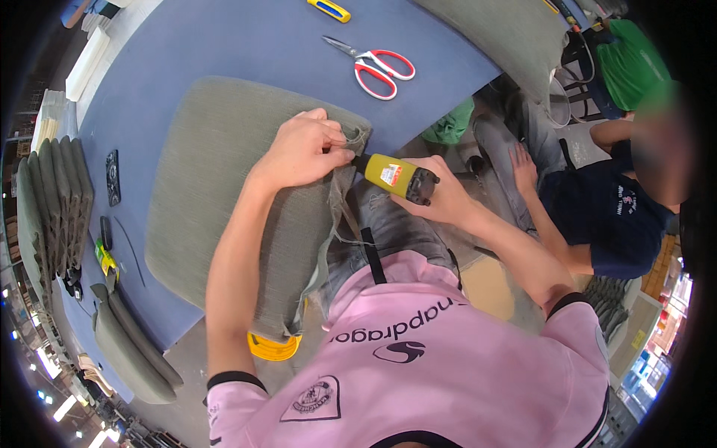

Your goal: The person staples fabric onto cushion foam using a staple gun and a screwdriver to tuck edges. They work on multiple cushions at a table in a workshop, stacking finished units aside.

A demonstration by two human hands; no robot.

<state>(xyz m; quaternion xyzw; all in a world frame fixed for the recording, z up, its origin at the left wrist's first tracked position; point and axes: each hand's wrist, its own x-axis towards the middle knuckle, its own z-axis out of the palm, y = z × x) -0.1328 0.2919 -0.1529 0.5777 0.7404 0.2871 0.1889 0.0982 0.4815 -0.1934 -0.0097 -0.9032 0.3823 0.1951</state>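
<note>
At the far left, a row of grey-green upholstered cushions [52,209] stands packed side by side along the edge of the blue-grey worktable [261,45]. To its right, a slim black device [113,178] lies on the tabletop. Nearer the person, a yellow-green and black tool [106,257] lies just beside the row; its exact type cannot be told. Below it, a pair of cushions [134,336] rests at the table edge, one against the other.

At centre, the grey-green seat cushion [209,172] lies partly on the worktable and extends over its near edge toward the person. Loose fabric [321,254] hangs along its right side. A yellow object [275,347] shows beneath its near end.

The left hand [302,149] is clamped on the cushion's far right corner, thumb and fingers pinching the fabric. Beyond it lie a yellow-handled cutter [329,10] and open scissors [381,71] with red-and-white handles. The olive-yellow handheld power tool [396,178] points its black nose at the corner, next to the left thumb. The right hand [442,196] is wrapped around the tool body.

At right, a seated co-worker [597,201] wears a dark shirt.
</note>
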